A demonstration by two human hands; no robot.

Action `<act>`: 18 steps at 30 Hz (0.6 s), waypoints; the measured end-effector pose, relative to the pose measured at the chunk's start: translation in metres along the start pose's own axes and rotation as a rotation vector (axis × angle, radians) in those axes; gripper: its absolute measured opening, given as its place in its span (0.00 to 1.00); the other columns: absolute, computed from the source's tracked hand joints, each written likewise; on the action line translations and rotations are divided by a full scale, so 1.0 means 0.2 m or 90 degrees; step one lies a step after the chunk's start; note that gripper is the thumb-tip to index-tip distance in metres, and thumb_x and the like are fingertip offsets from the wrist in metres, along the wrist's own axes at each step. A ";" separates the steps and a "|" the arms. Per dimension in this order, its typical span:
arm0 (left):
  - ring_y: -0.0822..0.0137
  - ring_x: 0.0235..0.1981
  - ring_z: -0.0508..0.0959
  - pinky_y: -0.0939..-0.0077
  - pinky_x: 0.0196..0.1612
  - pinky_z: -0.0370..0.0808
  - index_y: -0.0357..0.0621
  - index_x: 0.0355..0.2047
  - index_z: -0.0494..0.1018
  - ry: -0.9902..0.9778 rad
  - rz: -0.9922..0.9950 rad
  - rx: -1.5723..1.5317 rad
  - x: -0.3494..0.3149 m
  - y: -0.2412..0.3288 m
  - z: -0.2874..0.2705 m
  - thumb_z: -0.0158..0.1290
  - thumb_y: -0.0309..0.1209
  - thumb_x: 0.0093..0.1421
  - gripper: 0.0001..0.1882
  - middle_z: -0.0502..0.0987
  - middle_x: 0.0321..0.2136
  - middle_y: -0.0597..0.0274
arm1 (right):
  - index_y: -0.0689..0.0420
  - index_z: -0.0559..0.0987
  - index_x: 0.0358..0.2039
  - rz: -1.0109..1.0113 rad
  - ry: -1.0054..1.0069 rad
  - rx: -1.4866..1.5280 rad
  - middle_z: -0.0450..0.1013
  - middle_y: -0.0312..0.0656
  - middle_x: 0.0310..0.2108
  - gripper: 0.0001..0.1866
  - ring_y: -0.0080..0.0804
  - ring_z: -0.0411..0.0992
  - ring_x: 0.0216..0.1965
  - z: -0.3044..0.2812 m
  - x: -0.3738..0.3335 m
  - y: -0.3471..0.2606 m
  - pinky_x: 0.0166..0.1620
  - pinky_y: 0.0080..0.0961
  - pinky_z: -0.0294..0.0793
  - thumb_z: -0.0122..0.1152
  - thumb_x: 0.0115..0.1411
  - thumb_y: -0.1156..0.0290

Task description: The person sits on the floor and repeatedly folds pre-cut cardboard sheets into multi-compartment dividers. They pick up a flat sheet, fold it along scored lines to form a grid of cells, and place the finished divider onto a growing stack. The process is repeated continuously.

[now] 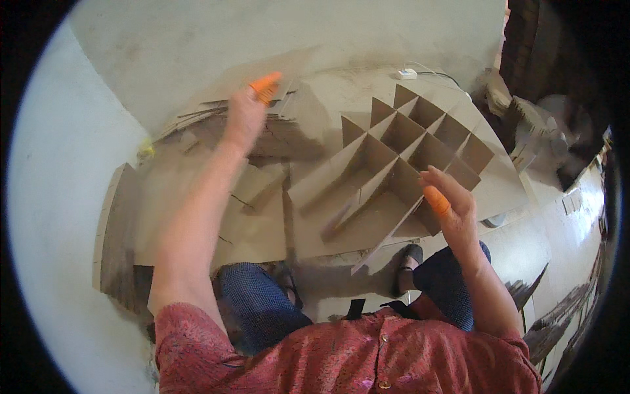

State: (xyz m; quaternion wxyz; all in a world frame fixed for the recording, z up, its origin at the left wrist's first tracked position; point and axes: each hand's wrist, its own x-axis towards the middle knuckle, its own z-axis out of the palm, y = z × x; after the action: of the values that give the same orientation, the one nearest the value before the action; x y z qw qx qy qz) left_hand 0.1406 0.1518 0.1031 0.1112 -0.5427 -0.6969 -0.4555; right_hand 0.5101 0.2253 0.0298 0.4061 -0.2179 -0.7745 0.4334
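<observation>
My left hand (248, 118) is raised over a stack of cardboard pieces (289, 138) at the back left, with orange finger covers on it. It is blurred by motion, and its fingers appear closed on the edge of a thin cardboard sheet (272, 64), also smeared. My right hand (456, 213), with an orange cover on its thumb, is at the near right corner of a cardboard divider grid (387, 157). Its fingers are stretched out, and whether they touch the grid is unclear. The grid's interlocked strips stand upright, with long ends pointing toward me.
The grid rests on a cardboard-covered work surface (308, 240). More cardboard pieces (115, 230) stand at the left edge. A white power socket block (407, 74) with a cable lies at the back, by the wall (295, 29). Flat dark sheets (558, 322) lie on the floor at right.
</observation>
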 end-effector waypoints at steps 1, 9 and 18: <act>0.78 0.33 0.73 0.80 0.36 0.71 0.41 0.48 0.75 -0.012 0.065 0.001 -0.12 0.12 0.06 0.52 0.29 0.62 0.15 0.80 0.33 0.65 | 0.62 0.70 0.53 0.092 -0.001 0.194 0.73 0.47 0.45 0.20 0.37 0.74 0.42 0.03 0.01 -0.03 0.47 0.27 0.72 0.58 0.60 0.72; 0.54 0.59 0.65 0.66 0.60 0.63 0.41 0.52 0.72 -0.129 0.223 -0.180 -0.98 0.39 0.27 0.55 0.24 0.56 0.21 0.67 0.57 0.53 | 0.61 0.76 0.48 0.119 0.169 0.019 0.75 0.38 0.39 0.14 0.24 0.73 0.36 0.02 -0.09 -0.07 0.41 0.21 0.72 0.52 0.61 0.77; 0.62 0.46 0.74 0.74 0.51 0.68 0.35 0.47 0.73 0.045 -0.254 -0.208 -1.32 0.03 0.31 0.47 0.24 0.64 0.12 0.75 0.45 0.51 | 0.64 0.78 0.38 -0.028 0.071 -0.178 0.76 0.46 0.25 0.09 0.25 0.74 0.27 0.00 -0.30 0.00 0.32 0.20 0.70 0.56 0.56 0.83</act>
State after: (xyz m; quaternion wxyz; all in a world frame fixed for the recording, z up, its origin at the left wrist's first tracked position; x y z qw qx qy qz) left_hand 0.2689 0.0254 -0.0985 -0.0460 -0.3893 -0.7029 -0.5936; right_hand 0.5448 0.1835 0.0034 0.4235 -0.2788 -0.8082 0.2998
